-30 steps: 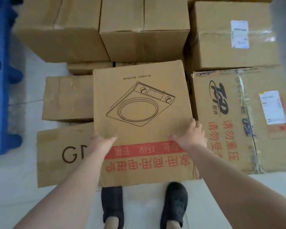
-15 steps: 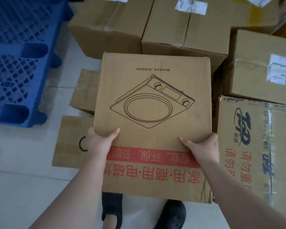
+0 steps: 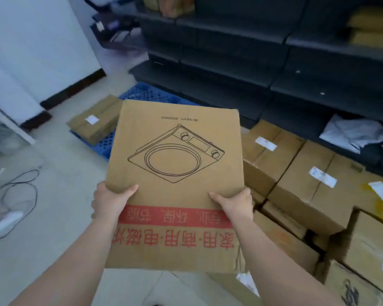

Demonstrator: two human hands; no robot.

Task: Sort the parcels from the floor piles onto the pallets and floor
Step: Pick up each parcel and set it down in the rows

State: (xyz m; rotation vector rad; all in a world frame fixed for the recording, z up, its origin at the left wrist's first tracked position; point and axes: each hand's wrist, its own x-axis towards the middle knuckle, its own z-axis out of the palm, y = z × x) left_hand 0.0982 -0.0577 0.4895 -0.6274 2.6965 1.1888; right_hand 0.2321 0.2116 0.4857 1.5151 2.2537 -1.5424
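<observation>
I hold a flat brown cardboard parcel [image 3: 175,177] in the air in front of me; it bears a line drawing of a cooker and a red band of characters. My left hand [image 3: 111,200] grips its left edge, thumb on top. My right hand [image 3: 236,205] grips its right edge the same way. Beyond the parcel lies a blue plastic pallet [image 3: 142,94] with a flat brown box [image 3: 95,119] on it. A pile of brown parcels [image 3: 296,173] covers the floor to my right.
Dark shelving [image 3: 263,51] runs along the back and right, with grey bags [image 3: 354,132] on a low shelf. A white wall [image 3: 31,45] stands at the left. A cable and white plug [image 3: 7,221] lie on the tiled floor at the left.
I have lifted the parcel off the pile and my view has swung up and left. The pallet with one box and the shelving have come into sight; my feet have dropped out of view.
</observation>
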